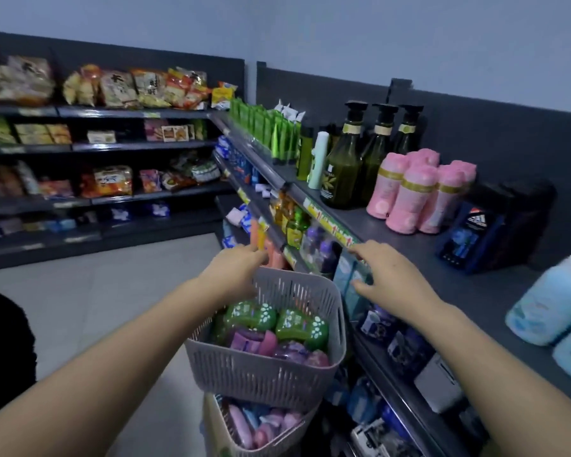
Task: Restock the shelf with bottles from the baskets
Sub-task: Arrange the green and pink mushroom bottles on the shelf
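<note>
A grey slotted basket (264,374) stands stacked on a beige basket (216,427) in front of the shelf unit. The grey one holds green bottles (302,326) and purple bottles (294,352). The beige one holds pink and blue bottles (244,427). My left hand (239,263) stretches over the grey basket's far rim, its fingertips at a row of orange and pink bottles (267,247) on the second shelf, holding nothing that I can see. My right hand (388,275) hovers with fingers spread at the top shelf's front edge (330,225), over light blue packs (345,275).
The top shelf carries dark green pump bottles (343,169), pink wrapped bottles (409,199), green tubes (271,130), a dark blue box (468,239) and pale blue rolls (548,308). Snack shelves (112,146) line the left wall. A dark shape (4,351) is at the left edge.
</note>
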`<state>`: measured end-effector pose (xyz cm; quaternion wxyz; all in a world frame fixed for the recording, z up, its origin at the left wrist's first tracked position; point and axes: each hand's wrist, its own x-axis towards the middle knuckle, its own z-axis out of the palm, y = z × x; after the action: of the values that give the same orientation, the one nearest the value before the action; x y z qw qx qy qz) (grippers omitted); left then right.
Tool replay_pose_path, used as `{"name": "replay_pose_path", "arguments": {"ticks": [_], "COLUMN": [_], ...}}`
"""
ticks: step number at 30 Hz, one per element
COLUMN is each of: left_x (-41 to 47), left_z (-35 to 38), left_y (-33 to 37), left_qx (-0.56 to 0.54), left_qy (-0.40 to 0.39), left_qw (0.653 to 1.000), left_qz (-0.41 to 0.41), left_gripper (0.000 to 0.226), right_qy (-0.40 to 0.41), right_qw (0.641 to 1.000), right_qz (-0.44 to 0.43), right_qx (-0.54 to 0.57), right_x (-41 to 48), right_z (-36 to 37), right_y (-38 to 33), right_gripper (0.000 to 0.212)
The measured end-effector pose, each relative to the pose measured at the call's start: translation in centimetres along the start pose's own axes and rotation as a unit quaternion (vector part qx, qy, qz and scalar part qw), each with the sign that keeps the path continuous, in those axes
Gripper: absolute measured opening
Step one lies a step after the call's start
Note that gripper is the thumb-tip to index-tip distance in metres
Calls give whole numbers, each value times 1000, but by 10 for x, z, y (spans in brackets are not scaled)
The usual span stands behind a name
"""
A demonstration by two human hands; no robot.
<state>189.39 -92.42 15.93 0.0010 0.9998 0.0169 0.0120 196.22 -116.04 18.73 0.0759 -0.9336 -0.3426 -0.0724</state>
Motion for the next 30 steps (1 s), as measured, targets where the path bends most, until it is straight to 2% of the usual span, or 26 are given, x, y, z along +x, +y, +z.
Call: {"name": "replay_pose_path", "arguments": {"ticks": [6,22,30], "left_x": [8,136,170], "left_z": [47,150,196], "left_y": [-37,-46,-52], "left_qx": [-37,-31,-27], "left_qy": [-51,-164,-238], "left_qw": [997,985,971], "left_qz": [-52,-40,11], "left_gripper": [57,53,52], "right_qy": [-73,-220,-289], "right_qw": [997,970,954], "right_qz": [-37,-102,-52], "right_qx": [15,31,60], "right_x": [40,152,156], "right_z": [56,182,228], "right_y": [-17,30,34], "right_gripper": [55,45,44]}}
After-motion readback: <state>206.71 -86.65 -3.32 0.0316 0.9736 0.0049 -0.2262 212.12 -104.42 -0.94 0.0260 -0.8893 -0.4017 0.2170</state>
